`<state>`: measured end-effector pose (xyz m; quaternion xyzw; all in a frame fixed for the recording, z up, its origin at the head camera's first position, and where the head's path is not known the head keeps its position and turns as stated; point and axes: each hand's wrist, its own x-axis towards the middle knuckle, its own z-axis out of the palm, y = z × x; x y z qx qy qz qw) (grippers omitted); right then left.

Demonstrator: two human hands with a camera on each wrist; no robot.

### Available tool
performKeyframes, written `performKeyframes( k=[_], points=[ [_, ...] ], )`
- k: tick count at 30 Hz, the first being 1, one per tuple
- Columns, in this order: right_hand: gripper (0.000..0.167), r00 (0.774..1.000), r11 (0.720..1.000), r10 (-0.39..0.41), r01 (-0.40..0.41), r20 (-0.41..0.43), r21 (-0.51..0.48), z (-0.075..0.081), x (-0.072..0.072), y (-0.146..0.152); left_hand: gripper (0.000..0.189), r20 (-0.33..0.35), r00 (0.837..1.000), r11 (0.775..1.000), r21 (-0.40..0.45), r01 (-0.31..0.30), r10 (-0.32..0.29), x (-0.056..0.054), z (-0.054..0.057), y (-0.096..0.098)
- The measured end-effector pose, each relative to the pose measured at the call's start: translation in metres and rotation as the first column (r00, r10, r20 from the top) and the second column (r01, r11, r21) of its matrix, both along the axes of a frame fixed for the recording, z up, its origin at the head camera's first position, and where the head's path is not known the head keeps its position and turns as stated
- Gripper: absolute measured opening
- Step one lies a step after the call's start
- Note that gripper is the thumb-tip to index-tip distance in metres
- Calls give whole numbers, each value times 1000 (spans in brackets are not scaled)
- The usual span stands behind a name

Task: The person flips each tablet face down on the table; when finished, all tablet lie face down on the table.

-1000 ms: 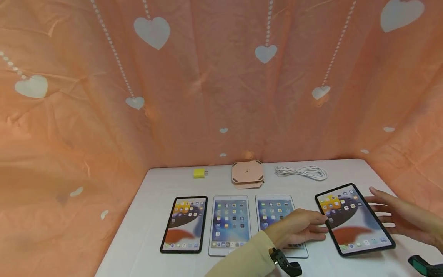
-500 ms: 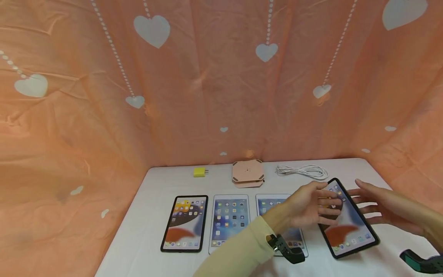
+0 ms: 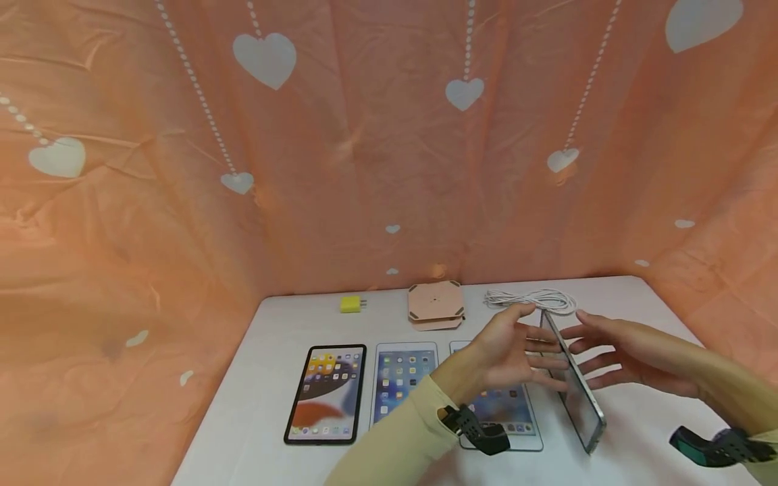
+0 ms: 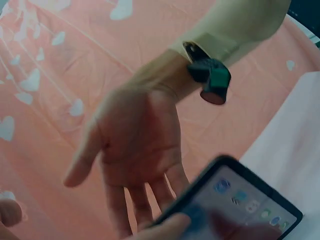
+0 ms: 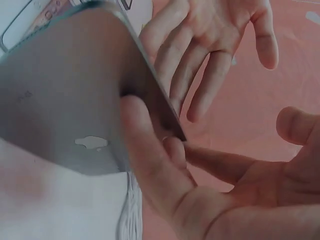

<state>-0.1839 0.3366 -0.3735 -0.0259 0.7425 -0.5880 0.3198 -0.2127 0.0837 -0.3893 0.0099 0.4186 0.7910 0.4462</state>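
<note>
A tablet (image 3: 583,405) with a silver-grey back and black screen border is steeply tilted, nearly edge-on, between my two hands. My left hand (image 3: 507,354) has its fingers stretched along the screen side, thumb pointing up. On the other side, the straight fingers of my right hand (image 3: 638,354) lie against the back. The right wrist view shows that grey back (image 5: 70,115) with its logo and the right fingers (image 5: 142,145) touching it near one end. In the left wrist view the left palm (image 4: 142,130) faces the camera, and the lit screen (image 4: 250,210) overlaps its fingertips.
Flat on the white table (image 3: 243,378) lie a black-bordered tablet (image 3: 328,391) and two white ones (image 3: 407,371), (image 3: 501,408), partly covered by the left arm. Behind them are a yellow charger plug (image 3: 350,304), a pink folded stand (image 3: 435,302) and a coiled white cable (image 3: 535,299).
The tablet has moved left and turned from screen facing up to almost edge-on. Both hands have shifted left with it, the left fingers now spread along its screen side.
</note>
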Motion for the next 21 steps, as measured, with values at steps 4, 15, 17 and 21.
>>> performKeyframes(
  k=[4, 15, 17, 21],
  points=[
    [76, 999, 997, 20, -17, 40, -74, -2, -2, -9, 83, 42, 998, 999, -24, -35, 36, 3, 4, -10],
    [80, 998, 998, 2, 1, 59, -59, -13, -9, -5, 90, 17, 993, 986, -125, -112, 115, 7, -7, -26],
    [83, 997, 999, -20, 22, 71, -33, -20, -10, 0, 91, 27, 992, 983, -135, -121, 126, 6, -14, -27],
    [89, 992, 995, -82, 76, 93, 64, -38, -10, 10, 93, 62, 989, 985, -111, -129, 137, 6, -29, -24]
  ],
)
